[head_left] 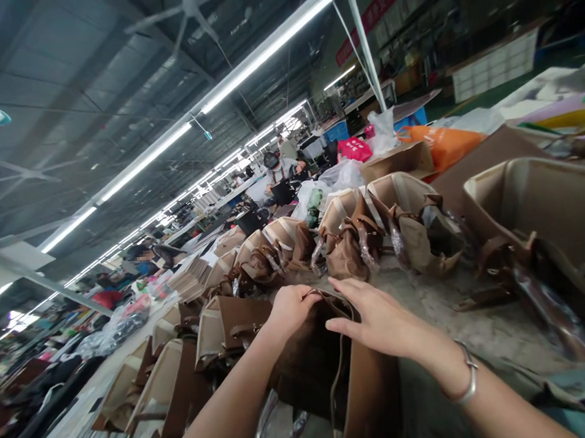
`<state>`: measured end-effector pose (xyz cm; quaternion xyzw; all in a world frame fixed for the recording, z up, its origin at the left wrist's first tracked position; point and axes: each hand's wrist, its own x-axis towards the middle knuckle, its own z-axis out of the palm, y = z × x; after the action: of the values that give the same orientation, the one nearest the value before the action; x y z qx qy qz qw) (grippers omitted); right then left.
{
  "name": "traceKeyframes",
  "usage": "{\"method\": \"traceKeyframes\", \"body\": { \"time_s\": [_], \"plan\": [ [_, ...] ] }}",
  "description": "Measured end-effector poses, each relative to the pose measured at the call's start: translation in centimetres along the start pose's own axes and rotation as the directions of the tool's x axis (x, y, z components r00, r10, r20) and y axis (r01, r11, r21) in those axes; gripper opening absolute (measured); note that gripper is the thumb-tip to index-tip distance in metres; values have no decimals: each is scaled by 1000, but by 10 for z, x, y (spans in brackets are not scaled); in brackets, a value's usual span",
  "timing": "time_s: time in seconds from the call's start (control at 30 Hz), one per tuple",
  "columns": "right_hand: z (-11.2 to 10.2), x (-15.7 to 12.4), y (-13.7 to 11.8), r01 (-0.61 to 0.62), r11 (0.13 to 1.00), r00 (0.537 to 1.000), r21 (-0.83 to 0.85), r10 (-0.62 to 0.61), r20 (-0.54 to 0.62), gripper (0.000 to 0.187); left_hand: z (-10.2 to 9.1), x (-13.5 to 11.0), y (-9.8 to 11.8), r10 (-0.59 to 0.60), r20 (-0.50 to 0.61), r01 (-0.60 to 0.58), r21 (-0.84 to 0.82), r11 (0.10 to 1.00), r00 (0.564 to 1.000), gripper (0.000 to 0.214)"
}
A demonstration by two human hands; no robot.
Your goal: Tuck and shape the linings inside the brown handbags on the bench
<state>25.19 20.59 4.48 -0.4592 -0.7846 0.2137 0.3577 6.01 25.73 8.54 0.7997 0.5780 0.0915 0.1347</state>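
A dark brown bag (316, 371) stands open in front of me on the grey worktable (454, 314). My left hand (291, 309) is curled over the bag's top edge at the left, fingers closed on the rim. My right hand (372, 313) lies across the bag's opening with its fingers stretched out and pointing left; a silver bracelet (467, 383) sits on that wrist. A thin strap hangs down the bag's front.
Rows of tan and brown bags (344, 239) stand along the table, more at the left (182, 360) and a large one at the right (543, 221). An orange plastic bag (450, 142) and cardboard lie behind. Other workers (276, 170) sit farther back under strip lights.
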Motion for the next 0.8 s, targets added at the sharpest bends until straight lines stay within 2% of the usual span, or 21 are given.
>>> {"method": "traceKeyframes", "body": {
  "time_s": [0.17,0.3,0.47,0.53,0.67,0.73,0.8],
  "plan": [
    [0,0,5,5,999,1000,32,-6,23,72,6,4,-12,30,-21,-31,-34,999,999,35],
    [-1,0,9,32,998,999,45,-31,-19,70,10,7,-11,13,-47,-15,-32,999,999,30],
    [-3,-6,-4,62,998,994,-5,-62,-88,68,8,9,-8,41,-59,-39,45,998,997,29],
    [-1,-12,-16,48,998,992,-40,-53,-114,74,6,8,-8,72,-35,-70,48,996,997,28],
    [7,-30,-43,-33,995,996,-91,25,-89,96,1,2,-9,242,-35,-242,-14,970,970,23],
    [11,-39,-54,-68,990,995,-122,58,-83,104,-1,0,-9,280,-52,-278,38,960,959,23],
    [14,-47,-61,-88,984,992,-154,73,-102,110,-2,-1,-8,273,-51,-264,142,954,961,28]
  ]
}}
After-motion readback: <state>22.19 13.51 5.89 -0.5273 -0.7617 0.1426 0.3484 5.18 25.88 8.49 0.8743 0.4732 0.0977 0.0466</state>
